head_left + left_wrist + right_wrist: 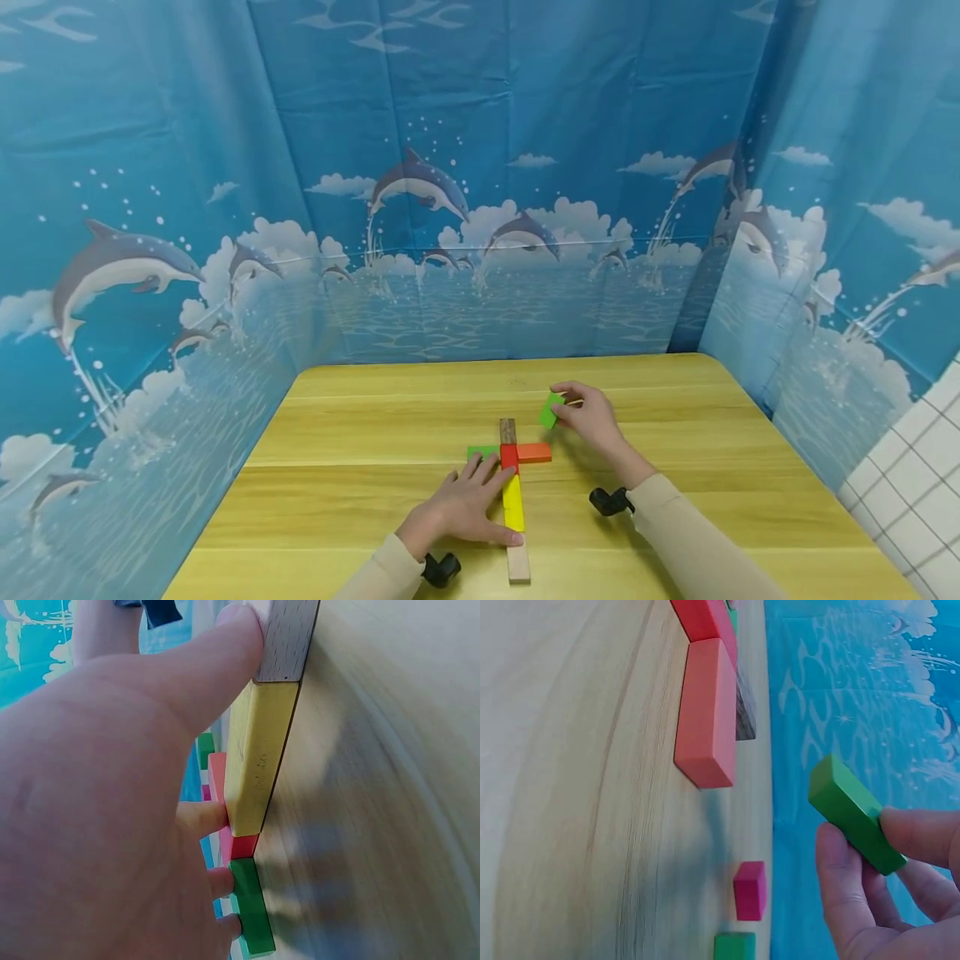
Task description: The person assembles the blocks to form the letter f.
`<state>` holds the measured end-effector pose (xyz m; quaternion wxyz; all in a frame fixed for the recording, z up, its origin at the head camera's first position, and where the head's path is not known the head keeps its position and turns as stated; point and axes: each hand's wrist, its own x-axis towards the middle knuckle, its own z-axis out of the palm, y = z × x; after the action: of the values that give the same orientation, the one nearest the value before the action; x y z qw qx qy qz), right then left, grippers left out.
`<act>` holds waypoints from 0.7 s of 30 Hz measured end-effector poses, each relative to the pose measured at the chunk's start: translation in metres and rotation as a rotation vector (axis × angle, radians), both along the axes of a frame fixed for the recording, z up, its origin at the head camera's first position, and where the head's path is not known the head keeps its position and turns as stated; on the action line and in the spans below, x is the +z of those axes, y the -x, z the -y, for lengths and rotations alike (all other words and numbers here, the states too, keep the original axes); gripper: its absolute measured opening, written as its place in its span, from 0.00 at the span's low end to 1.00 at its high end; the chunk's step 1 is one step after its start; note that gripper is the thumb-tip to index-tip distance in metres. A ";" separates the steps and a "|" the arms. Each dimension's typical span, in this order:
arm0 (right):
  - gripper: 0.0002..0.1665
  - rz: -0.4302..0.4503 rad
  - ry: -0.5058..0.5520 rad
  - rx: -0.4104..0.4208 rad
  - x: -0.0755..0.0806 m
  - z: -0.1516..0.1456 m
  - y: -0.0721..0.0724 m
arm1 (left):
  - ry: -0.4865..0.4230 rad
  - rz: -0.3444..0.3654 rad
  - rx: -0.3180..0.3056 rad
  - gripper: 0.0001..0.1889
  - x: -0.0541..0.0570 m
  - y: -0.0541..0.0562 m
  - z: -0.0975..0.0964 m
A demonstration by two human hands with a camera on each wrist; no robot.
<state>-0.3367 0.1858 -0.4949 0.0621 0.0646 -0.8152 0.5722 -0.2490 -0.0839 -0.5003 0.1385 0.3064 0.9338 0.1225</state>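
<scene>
Wooden blocks lie on the table in a cross. Its upright has a dark brown block (507, 431), a red block (509, 455), a yellow block (513, 503) and a pale wood block (518, 564). A green block (482, 452) forms the left arm, an orange-red block (534, 452) the right. My left hand (468, 502) rests on the row with fingers spread; its thumb (236, 637) touches the pale block and fingertips touch the red and left green blocks. Above the table, behind the right arm of the cross, my right hand (588, 415) pinches another green block (853, 810) between thumb and fingers, tilted.
In the right wrist view a magenta block (750, 890) and a further green block (735, 946) stand on the table, beyond the orange-red block. The yellowish wooden table (360, 417) ends at a blue dolphin-print curtain (480, 317) behind and at the sides.
</scene>
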 end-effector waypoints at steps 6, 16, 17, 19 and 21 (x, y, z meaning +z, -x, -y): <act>0.20 0.015 0.031 -0.047 -0.001 0.010 0.014 | 0.007 -0.003 -0.002 0.53 0.001 0.000 0.000; 0.20 0.025 0.050 -0.073 -0.006 0.021 0.033 | 0.028 -0.022 -0.004 0.54 0.002 0.003 -0.004; 0.20 0.020 0.049 -0.072 -0.006 0.022 0.035 | 0.034 -0.028 -0.005 0.54 0.002 0.004 -0.004; 0.20 0.015 0.051 -0.072 -0.005 0.026 0.038 | 0.038 -0.028 -0.005 0.54 0.001 0.004 -0.004; 0.20 0.013 0.052 -0.062 -0.005 0.030 0.041 | 0.043 -0.028 -0.003 0.54 0.001 0.004 -0.003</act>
<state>-0.3782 0.1559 -0.5004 0.0762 0.0337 -0.8020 0.5915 -0.2529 -0.0808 -0.4992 0.1319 0.3064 0.9376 0.0979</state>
